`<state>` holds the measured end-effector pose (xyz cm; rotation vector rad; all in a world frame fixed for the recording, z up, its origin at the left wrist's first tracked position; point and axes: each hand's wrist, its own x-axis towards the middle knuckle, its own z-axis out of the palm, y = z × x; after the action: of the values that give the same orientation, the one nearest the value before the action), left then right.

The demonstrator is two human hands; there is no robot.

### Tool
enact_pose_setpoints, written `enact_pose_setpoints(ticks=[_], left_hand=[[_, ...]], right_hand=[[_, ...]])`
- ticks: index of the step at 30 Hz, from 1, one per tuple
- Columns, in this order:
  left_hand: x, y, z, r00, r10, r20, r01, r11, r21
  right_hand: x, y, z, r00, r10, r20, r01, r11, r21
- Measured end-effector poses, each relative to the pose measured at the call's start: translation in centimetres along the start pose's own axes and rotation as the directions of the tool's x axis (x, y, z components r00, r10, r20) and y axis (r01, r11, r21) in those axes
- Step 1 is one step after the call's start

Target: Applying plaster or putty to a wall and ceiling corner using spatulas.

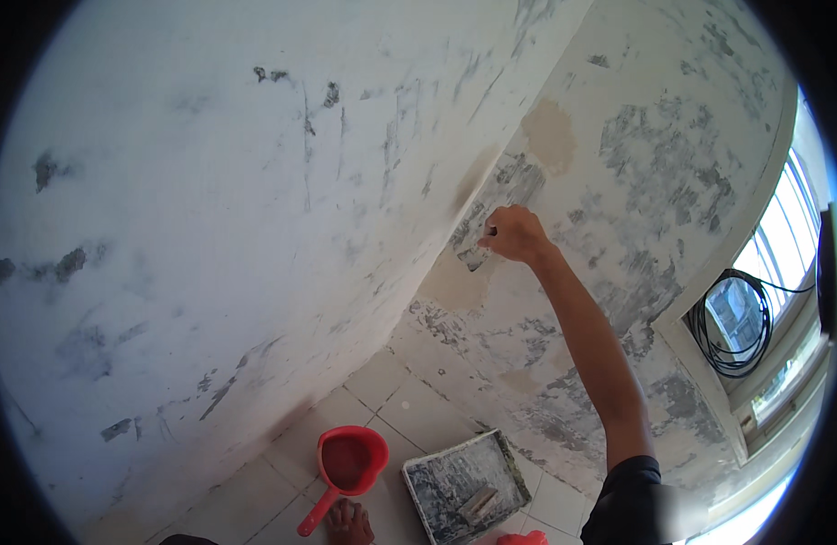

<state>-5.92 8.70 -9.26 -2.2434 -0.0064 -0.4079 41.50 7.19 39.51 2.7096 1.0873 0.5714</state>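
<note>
My right hand (518, 234) is raised to the wall near the inner corner, its fingers closed in a fist. A dark handle end shows at the fist, and the grey edge of a scraper blade (473, 261) lies against the wall just below it. The fist hides most of the tool. Around the blade the wall has grey scraped streaks and a damp-looking beige patch (455, 283). Another beige patch (550, 136) is higher up. My left hand is out of the picture.
On the tiled floor (396, 400) a red dipper (353, 459) stands by a bare foot (348, 522). Right of it lies a smeared tray (428, 477) with a small flat tool (478, 502) inside. A red object (523, 539) is cut off below. Black cable (709, 341) hangs coiled by the window.
</note>
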Motion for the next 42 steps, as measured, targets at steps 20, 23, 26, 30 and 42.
enact_pose_setpoints(ticks=[20, 23, 26, 30, 42], left_hand=[[1.3, 0.1, -0.6, 0.998, -0.043, -0.041, 0.038, 0.992, -0.120], [1.6, 0.3, -1.2, 0.893, -0.401, 0.204, 0.341, 0.310, -0.887], [1.3, 0.0, -1.1, 0.997, -0.011, -0.072, 0.013, 1.000, 0.028], [0.2, 0.4, -1.5, 0.901, -0.275, 0.335, 0.402, 0.240, -0.883], [4.8, 5.5, -2.2, 0.898, -0.205, 0.390, 0.328, -0.278, -0.903]], right_hand=[[-3.1, 5.4, -0.6, 0.981, 0.123, -0.152, -0.114, 0.991, 0.070], [-7.2, 6.9, -3.2, 0.926, 0.154, -0.344, -0.110, 0.983, 0.145], [-12.9, 4.8, -5.5, 0.904, 0.060, -0.422, 0.052, 0.967, 0.248], [-22.2, 1.0, -8.2, 0.878, -0.171, -0.447, 0.193, 0.981, 0.003], [-57.1, -7.8, 7.7, 0.831, 0.372, 0.414, -0.548, 0.673, 0.496]])
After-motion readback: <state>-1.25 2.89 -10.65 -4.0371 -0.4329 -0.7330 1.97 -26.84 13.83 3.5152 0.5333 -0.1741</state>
